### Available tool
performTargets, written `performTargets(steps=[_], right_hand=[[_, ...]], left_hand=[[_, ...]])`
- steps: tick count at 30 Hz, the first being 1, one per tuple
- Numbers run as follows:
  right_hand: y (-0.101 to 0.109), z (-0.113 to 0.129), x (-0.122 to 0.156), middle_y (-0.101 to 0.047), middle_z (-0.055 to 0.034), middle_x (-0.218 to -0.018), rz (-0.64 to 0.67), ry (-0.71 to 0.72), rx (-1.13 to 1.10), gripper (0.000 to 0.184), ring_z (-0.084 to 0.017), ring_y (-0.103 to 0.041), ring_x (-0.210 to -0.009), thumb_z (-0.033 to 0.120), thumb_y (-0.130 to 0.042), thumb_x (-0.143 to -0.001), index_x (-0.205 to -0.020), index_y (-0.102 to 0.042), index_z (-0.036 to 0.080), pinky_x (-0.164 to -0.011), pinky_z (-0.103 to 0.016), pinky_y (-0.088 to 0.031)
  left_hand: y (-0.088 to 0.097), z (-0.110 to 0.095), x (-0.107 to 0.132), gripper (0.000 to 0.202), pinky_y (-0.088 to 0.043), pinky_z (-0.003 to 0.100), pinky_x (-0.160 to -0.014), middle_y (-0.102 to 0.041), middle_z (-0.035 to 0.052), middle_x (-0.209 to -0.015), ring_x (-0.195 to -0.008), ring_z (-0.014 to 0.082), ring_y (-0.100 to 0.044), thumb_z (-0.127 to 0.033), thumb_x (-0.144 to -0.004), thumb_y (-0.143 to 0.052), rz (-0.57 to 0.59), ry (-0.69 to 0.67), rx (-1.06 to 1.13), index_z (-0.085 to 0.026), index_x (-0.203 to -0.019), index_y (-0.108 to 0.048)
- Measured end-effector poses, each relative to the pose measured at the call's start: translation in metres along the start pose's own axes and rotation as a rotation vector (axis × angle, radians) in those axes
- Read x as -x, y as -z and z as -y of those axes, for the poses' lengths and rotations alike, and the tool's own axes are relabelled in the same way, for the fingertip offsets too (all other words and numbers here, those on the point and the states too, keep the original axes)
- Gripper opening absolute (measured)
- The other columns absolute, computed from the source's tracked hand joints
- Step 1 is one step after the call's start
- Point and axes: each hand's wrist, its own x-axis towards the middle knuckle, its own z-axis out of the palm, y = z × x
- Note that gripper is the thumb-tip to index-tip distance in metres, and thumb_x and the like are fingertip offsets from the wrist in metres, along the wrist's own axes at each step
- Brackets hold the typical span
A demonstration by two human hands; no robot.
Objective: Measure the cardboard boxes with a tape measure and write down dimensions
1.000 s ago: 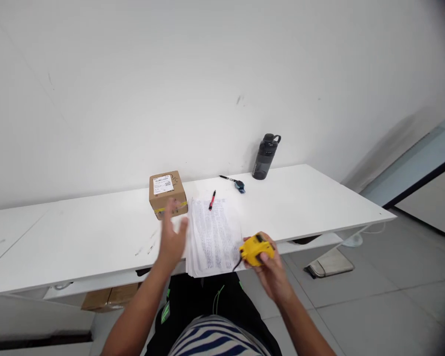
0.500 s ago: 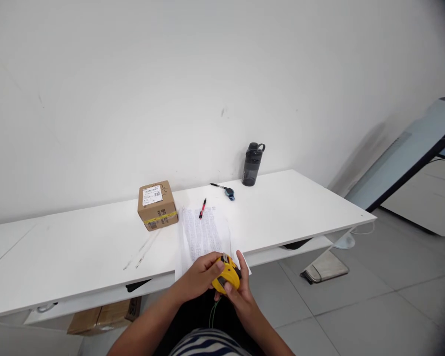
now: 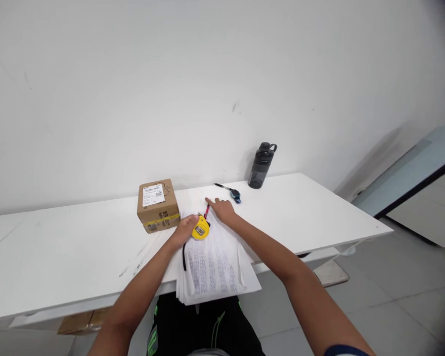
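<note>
My left hand [image 3: 186,230] is closed on a yellow tape measure [image 3: 200,229], whose black strap hangs over the paper. Beneath it lies a stack of paper sheets [image 3: 213,262] covered in rows of handwriting, reaching past the table's front edge. My right hand [image 3: 221,208] reaches to the top of the sheets, its fingers at a red and black pen [image 3: 206,211]. Whether those fingers grip the pen or only touch it I cannot tell. To the left of the tape measure sits a taped cardboard box [image 3: 157,206] with a white label.
A dark water bottle [image 3: 261,165] stands near the wall. A black pen [image 3: 222,186] lies beside a small dark blue object [image 3: 235,196] on the white table [image 3: 296,212]. Under the table is another cardboard box [image 3: 76,321].
Both hands were around the tape measure near my lap. My left hand has carried it forward over the sheets, while my right hand has left it and reached to the red pen.
</note>
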Motion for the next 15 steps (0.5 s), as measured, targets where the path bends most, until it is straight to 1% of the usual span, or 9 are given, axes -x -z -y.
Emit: performTargets(steps=[2,4,6,8,10,12,13,15], right_hand=[[-0.006,0.004,-0.018,-0.063,-0.0137,-0.118,0.012,0.113,0.016,0.047,-0.021,-0.065,-0.094,0.012,-0.044,-0.092,-0.136,-0.048,0.026,-0.077,-0.031,-0.044],[-0.013,0.001,-0.023,-0.064,-0.0128,-0.116,0.007,0.174,0.034,0.038,-0.022,-0.063,-0.099,0.015,-0.044,-0.094,-0.129,-0.054,0.024,-0.08,-0.031,-0.042],[-0.018,-0.008,-0.022,-0.063,-0.0159,-0.116,-0.023,0.153,0.042,0.038,-0.024,-0.061,-0.103,0.015,-0.037,-0.096,-0.132,-0.051,0.018,-0.081,-0.032,-0.041],[-0.022,-0.019,-0.02,-0.062,-0.0175,-0.117,-0.046,0.102,0.042,0.044,-0.024,-0.061,-0.101,0.014,-0.029,-0.098,-0.14,-0.042,0.015,-0.077,-0.032,-0.042],[-0.024,-0.025,-0.02,-0.063,-0.0144,-0.118,-0.04,0.091,0.027,0.048,-0.022,-0.063,-0.094,0.016,-0.026,-0.099,-0.147,-0.032,0.02,-0.071,-0.029,-0.041],[-0.023,-0.026,-0.024,-0.063,-0.0102,-0.117,0.001,0.147,0.014,0.052,-0.02,-0.065,-0.089,0.02,-0.031,-0.099,-0.15,-0.027,0.028,-0.068,-0.027,-0.041],[-0.021,-0.024,-0.026,-0.063,-0.0092,-0.117,0.029,0.181,0.015,0.053,-0.02,-0.065,-0.087,0.019,-0.034,-0.098,-0.15,-0.03,0.03,-0.067,-0.027,-0.041],[-0.017,-0.021,-0.029,-0.063,-0.0096,-0.114,0.072,0.231,0.025,0.052,-0.021,-0.065,-0.084,0.015,-0.038,-0.094,-0.144,-0.041,0.028,-0.066,-0.027,-0.041]], left_hand=[[0.004,0.012,0.003,0.059,-0.049,0.028,-0.068,-0.072,0.0071,-0.082,-0.071,0.0171,-0.065,-0.068,-0.073,-0.065,0.068,-0.008,-0.009,-0.013,-0.093,-0.067],[0.007,0.019,0.005,0.056,-0.048,0.028,-0.068,-0.072,0.008,-0.086,-0.072,0.0169,-0.066,-0.065,-0.075,-0.064,0.13,-0.01,-0.029,-0.014,-0.096,-0.066],[0.009,0.022,0.005,0.052,-0.049,0.028,-0.07,-0.072,0.0089,-0.09,-0.075,0.017,-0.066,-0.062,-0.078,-0.064,0.16,-0.021,-0.043,-0.015,-0.098,-0.066],[0.011,0.023,0.003,0.05,-0.049,0.028,-0.072,-0.071,0.0092,-0.092,-0.078,0.0174,-0.066,-0.061,-0.079,-0.063,0.161,-0.029,-0.045,-0.015,-0.099,-0.066],[0.011,0.022,0.001,0.049,-0.048,0.028,-0.071,-0.071,0.0089,-0.091,-0.078,0.0178,-0.066,-0.061,-0.079,-0.063,0.156,-0.012,-0.044,-0.016,-0.098,-0.066],[0.011,0.021,0.0,0.049,-0.048,0.028,-0.07,-0.07,0.0087,-0.091,-0.077,0.018,-0.065,-0.061,-0.079,-0.062,0.165,0.008,-0.06,-0.016,-0.097,-0.066],[0.011,0.02,0.001,0.048,-0.048,0.028,-0.07,-0.07,0.0088,-0.091,-0.078,0.0182,-0.065,-0.06,-0.08,-0.062,0.172,0.011,-0.076,-0.016,-0.097,-0.066],[0.011,0.019,0.003,0.047,-0.048,0.029,-0.072,-0.069,0.009,-0.096,-0.081,0.0184,-0.065,-0.058,-0.08,-0.063,0.173,0.002,-0.119,-0.016,-0.102,-0.063]])
